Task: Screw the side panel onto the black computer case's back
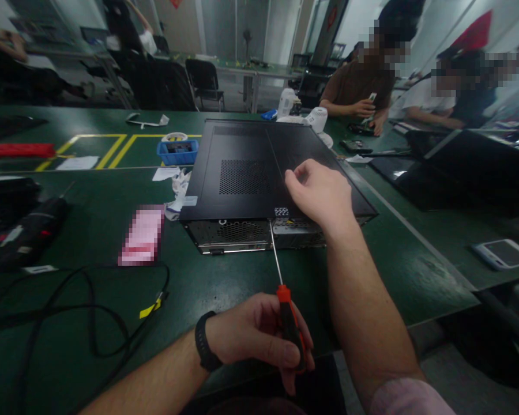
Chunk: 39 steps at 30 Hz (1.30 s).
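Note:
A black computer case [237, 141] lies flat on the green table, its rear panel towards me. My left hand [270, 337] is closed around the red and black handle of a screwdriver [290, 323]. The thin metal shaft points up and away, and its tip meets the upper edge of the rear panel near the middle. Over the right part of the case's top cover is my right hand [322, 193], fingers curled in with the thumb near them. Whatever those fingers may hold is hidden.
Left of the case are a blue bin [178, 153], crumpled white paper [180, 184], a blurred pink item [143, 235] and black cables [90, 323]. A power drill [34, 230] lies far left. On the right are a phone [504, 253] and a black panel [432, 173]. Co-workers sit beyond.

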### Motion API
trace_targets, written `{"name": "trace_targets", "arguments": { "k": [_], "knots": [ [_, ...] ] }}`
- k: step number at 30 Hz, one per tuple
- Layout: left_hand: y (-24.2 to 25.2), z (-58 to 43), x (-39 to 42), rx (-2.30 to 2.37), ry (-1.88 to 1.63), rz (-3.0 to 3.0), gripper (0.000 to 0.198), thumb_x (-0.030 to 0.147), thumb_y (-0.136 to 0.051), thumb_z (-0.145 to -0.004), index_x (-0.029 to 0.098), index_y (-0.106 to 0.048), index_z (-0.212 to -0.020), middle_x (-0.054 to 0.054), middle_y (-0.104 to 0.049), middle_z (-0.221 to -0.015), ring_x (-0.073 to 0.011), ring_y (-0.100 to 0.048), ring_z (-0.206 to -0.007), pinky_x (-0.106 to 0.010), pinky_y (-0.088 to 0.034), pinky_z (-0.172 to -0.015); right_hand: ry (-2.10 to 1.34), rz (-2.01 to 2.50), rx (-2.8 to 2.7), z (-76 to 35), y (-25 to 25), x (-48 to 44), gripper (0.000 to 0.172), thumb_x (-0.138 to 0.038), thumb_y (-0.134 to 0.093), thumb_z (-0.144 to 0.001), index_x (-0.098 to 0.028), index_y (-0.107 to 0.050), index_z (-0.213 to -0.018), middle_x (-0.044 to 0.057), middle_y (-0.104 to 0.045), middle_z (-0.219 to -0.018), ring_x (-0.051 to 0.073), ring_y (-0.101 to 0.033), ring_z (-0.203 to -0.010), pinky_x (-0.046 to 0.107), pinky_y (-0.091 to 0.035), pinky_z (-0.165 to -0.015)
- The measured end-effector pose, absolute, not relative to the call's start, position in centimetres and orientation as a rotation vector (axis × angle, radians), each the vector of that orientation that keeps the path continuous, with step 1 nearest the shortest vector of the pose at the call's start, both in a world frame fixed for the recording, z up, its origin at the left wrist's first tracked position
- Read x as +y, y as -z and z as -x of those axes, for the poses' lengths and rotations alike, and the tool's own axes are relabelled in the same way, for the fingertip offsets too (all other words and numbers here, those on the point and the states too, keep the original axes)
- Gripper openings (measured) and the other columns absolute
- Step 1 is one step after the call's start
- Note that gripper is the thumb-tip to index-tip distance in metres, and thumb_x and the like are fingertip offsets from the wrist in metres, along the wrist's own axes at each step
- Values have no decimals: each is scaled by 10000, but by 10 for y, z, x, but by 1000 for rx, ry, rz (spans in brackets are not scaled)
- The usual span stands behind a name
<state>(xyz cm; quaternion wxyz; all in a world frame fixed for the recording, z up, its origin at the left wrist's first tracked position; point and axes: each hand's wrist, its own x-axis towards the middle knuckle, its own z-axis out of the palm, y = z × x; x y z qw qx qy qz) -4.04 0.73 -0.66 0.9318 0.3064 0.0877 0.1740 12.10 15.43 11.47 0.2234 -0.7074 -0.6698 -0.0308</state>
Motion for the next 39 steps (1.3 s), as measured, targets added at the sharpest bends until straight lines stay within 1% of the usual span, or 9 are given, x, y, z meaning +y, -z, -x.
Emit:
{"name": "trace_targets", "arguments": {
  "k": [4, 8, 14, 22, 30, 36, 39],
  "knots": [
    [8, 41, 8, 166, -363, -634, 443, 397, -931, -716, 125, -709, -987, -60, -763, -876, -134, -707, -582, -245, -573, -564, 85, 1950, -1849, -121, -114, 154, 348, -555, -519, -927, -265, -710, -902, 98, -767, -915, 304, -685, -870, 413, -481, -774],
    [8, 41, 8, 133, -383, -618, 394, 358, -916, -742, 124, -716, -989, -63, -769, -871, -123, -707, -556, -210, -564, -537, 83, 1941, -1847, -122, -114, 155, 358, -557, -521, -926, -257, -715, -904, 102, -767, -910, 300, -685, -868, 405, -478, -773],
    [9, 40, 8, 113, -383, -581, 360, 321, -912, -745, 120, -720, -974, -64, -766, -870, -149, -734, -594, -211, -563, -526, 82, 1943, -1851, -121, -114, 154, 350, -549, -519, -925, -257, -711, -896, 100, -767, -908, 309, -686, -879, 410, -476, -775],
    [7, 40, 7, 125, -389, -610, 377, 356, -913, -743, 127, -713, -966, -53, -761, -859, -123, -700, -555, -216, -557, -529, 83, 1947, -1846, -121, -114, 155, 338, -545, -530, -929, -255, -701, -896, 99, -768, -912, 293, -677, -868, 406, -480, -781],
    [8, 40, 7, 127, -378, -601, 378, 350, -912, -744, 126, -710, -971, -55, -767, -868, -127, -715, -560, -214, -574, -539, 87, 1942, -1844, -121, -114, 154, 346, -549, -521, -927, -262, -708, -886, 96, -766, -898, 295, -676, -856, 411, -475, -774],
    [7, 40, 7, 122, -386, -604, 355, 333, -907, -754, 126, -716, -970, -56, -768, -867, -120, -709, -545, -207, -571, -523, 74, 1949, -1850, -121, -115, 154, 352, -552, -518, -923, -254, -703, -890, 107, -770, -928, 305, -686, -886, 426, -486, -790],
    [7, 40, 8, 123, -382, -602, 378, 347, -918, -740, 124, -715, -968, -57, -768, -861, -117, -704, -540, -203, -566, -516, 60, 1966, -1858, -121, -116, 157, 348, -553, -516, -926, -257, -697, -897, 105, -771, -950, 303, -688, -896, 431, -496, -804]
  ]
}}
